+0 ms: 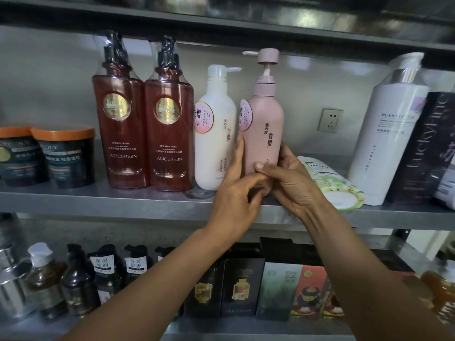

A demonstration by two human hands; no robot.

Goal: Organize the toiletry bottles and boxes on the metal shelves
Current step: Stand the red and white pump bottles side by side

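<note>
Pink pump bottle (pixel 264 124), upright on the metal shelf (pixel 123 201), just right of the white pump bottle (pixel 214 134).

You held the pink pump bottle (pixel 264 129) upright on the middle shelf (pixel 123 200) with both hands: your left hand (pixel 236 190) on its left side, your right hand (pixel 293 183) wrapping its base, just beside the white pump bottle (pixel 214 134).

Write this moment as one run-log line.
hands: both hands gripping pink pump bottle | place: middle shelf, beside white pump bottle | bottle: upright
</note>
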